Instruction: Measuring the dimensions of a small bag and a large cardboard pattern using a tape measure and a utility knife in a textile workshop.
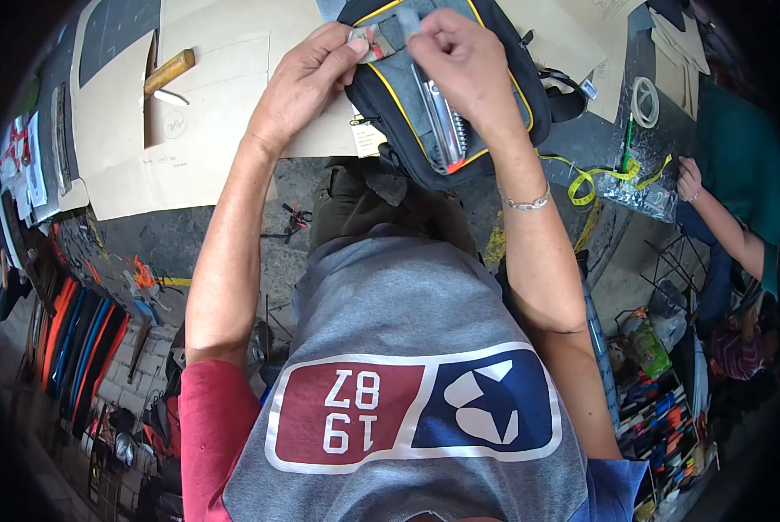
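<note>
While handled, bag [404,94] bears tag [369,138] (printed).

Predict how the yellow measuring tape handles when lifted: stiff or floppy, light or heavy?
Probably floppy: the yellow measuring tape lies in loose curls. Likely light, being just a thin strip. It may drag a little on the clear plastic bag, which it appears to overlap.

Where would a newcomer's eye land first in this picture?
Likely on the large emblem across the shirt, low in the middle. Next, the yellow-edged bag at the top, where the left hand grips a patterned strip. A yellow tape curls right of it.
</note>
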`<action>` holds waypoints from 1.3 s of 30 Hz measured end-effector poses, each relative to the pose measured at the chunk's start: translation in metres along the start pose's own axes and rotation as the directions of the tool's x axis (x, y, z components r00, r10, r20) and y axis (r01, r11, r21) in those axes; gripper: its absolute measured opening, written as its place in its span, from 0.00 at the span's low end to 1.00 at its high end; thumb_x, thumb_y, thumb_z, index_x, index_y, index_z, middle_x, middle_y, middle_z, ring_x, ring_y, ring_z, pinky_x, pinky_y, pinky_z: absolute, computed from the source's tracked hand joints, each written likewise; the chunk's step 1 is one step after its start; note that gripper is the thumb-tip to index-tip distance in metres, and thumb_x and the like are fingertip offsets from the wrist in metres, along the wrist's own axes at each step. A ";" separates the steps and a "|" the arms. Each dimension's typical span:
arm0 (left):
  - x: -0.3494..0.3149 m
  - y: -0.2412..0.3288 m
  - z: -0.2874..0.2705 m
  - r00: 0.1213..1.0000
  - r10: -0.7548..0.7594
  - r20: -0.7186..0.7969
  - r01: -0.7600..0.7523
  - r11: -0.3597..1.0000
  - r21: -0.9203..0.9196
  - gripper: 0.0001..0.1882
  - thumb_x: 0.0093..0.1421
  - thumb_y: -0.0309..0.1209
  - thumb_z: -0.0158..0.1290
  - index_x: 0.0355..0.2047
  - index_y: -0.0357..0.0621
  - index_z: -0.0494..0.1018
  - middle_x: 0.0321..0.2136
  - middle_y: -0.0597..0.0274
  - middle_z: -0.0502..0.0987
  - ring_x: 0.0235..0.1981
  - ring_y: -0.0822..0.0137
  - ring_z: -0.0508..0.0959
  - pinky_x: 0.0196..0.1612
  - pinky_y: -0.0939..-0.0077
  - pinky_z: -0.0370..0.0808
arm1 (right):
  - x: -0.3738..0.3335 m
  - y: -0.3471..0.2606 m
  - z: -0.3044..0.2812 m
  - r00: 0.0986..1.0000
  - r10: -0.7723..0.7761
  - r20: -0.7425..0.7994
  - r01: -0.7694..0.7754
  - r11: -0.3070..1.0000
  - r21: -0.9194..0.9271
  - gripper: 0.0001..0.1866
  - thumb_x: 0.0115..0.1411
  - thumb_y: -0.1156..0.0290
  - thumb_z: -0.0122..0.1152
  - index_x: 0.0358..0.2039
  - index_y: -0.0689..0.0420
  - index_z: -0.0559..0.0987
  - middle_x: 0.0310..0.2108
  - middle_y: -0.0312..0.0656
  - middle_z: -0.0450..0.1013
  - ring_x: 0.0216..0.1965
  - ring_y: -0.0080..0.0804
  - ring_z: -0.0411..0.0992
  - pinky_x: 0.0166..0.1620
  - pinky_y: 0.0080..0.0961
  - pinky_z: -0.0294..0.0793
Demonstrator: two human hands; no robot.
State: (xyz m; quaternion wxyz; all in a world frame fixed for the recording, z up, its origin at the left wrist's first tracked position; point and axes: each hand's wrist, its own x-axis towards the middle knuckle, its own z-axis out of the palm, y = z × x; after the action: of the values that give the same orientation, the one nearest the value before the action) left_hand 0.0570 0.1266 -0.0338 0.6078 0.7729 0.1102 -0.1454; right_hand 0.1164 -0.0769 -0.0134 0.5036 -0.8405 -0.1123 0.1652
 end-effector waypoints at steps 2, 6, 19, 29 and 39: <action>-0.002 0.015 -0.003 0.993 0.105 0.051 -0.102 0.992 -0.068 0.25 0.68 0.52 0.47 0.37 0.40 0.78 0.23 0.65 0.73 0.26 0.71 0.73 0.35 0.74 0.72 | -0.005 -0.001 -0.002 0.992 -0.026 -0.126 0.053 0.975 0.215 0.09 0.60 0.69 0.62 0.27 0.59 0.76 0.16 0.26 0.63 0.21 0.11 0.59 0.25 0.16 0.58; 0.002 0.058 -0.001 0.997 -0.067 -0.037 0.076 0.911 0.406 0.37 0.66 0.61 0.43 0.36 0.32 0.79 0.23 0.52 0.79 0.27 0.61 0.81 0.35 0.70 0.76 | -0.029 -0.001 0.001 0.993 -0.015 -0.121 0.040 0.979 0.202 0.08 0.61 0.71 0.61 0.27 0.59 0.75 0.17 0.25 0.65 0.21 0.10 0.59 0.25 0.15 0.58; 0.008 0.034 -0.002 0.995 0.007 0.098 -0.051 0.889 0.454 0.21 0.68 0.47 0.52 0.36 0.38 0.77 0.18 0.54 0.73 0.21 0.62 0.74 0.29 0.66 0.71 | -0.031 -0.002 -0.003 0.988 -0.143 0.063 0.146 0.988 -0.046 0.12 0.55 0.63 0.64 0.27 0.58 0.75 0.16 0.38 0.66 0.25 0.33 0.66 0.34 0.30 0.70; 0.011 0.031 -0.013 0.967 -0.142 0.210 0.078 0.955 0.286 0.20 0.69 0.50 0.51 0.40 0.45 0.76 0.18 0.79 0.54 0.21 0.82 0.54 0.24 0.82 0.52 | -0.029 0.000 -0.002 0.978 -0.200 0.058 0.208 0.962 -0.180 0.11 0.54 0.65 0.65 0.26 0.57 0.74 0.15 0.36 0.63 0.25 0.32 0.65 0.33 0.30 0.69; 0.015 0.026 -0.021 0.942 -0.064 0.329 0.013 0.988 0.156 0.20 0.69 0.51 0.50 0.41 0.48 0.77 0.18 0.81 0.55 0.20 0.83 0.54 0.24 0.83 0.52 | -0.030 0.002 0.001 0.973 -0.226 0.039 0.230 0.955 -0.185 0.10 0.55 0.67 0.64 0.25 0.57 0.74 0.15 0.35 0.61 0.25 0.30 0.65 0.34 0.29 0.69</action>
State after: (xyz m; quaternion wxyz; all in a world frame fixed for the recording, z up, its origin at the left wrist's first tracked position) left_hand 0.0822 0.1406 -0.0116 0.5541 0.7788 0.0096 -0.2939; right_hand 0.0890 -0.0875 -0.0102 0.4364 -0.8644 -0.2280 0.1020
